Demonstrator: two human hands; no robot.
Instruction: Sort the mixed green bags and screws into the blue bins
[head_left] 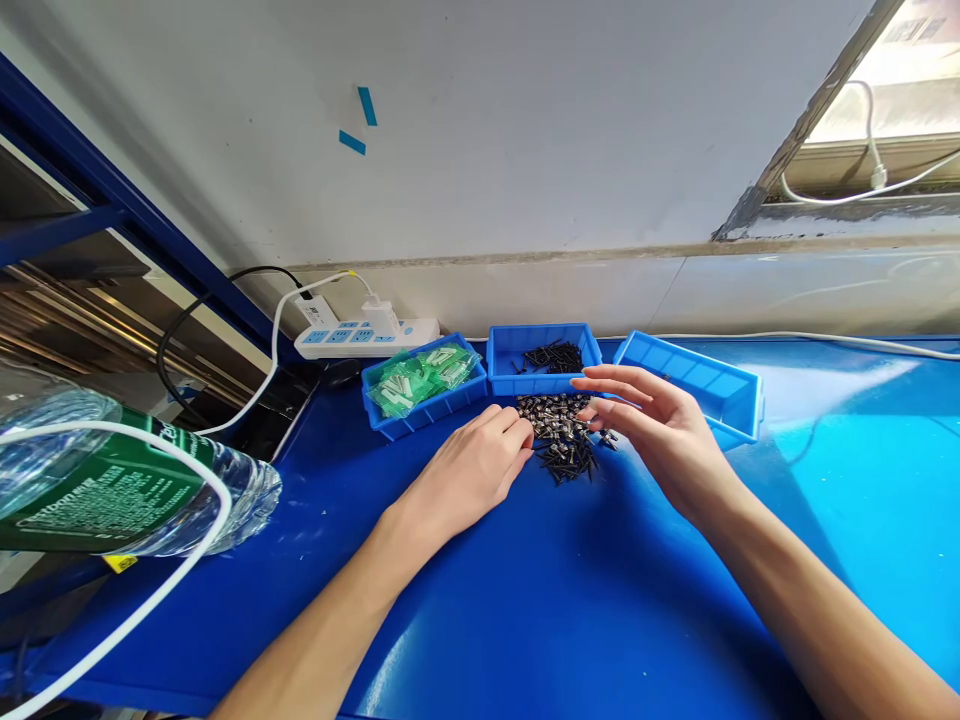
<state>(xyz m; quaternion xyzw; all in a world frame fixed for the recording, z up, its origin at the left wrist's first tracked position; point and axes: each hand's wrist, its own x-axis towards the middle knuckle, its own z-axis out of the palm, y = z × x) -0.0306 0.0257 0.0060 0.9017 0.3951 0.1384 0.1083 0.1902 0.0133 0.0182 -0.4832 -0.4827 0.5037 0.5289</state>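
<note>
A mixed pile of small metal fasteners (559,420) and black screws (568,462) lies on the blue tabletop (540,590). At the pile's left edge is my left hand (484,455), its fingers curled and pressed together; whatever they hold is hidden. My right hand (664,425) hovers at the right side of the pile with fingers stretched and apart, nothing visible in them. Behind the pile stands a middle blue bin (544,384) with black screws (555,356) inside. The left blue bin (431,412) holds green plastic bags (420,380) with pale pieces. A right blue bin (697,375) sits tilted beyond my right hand.
A power strip (367,338) with plugged-in adapters lies against the wall behind the left bin. On the left, a large water bottle (112,480) rests with a white cable (202,540) crossing in front. A blue metal frame (142,190) rises at the far left.
</note>
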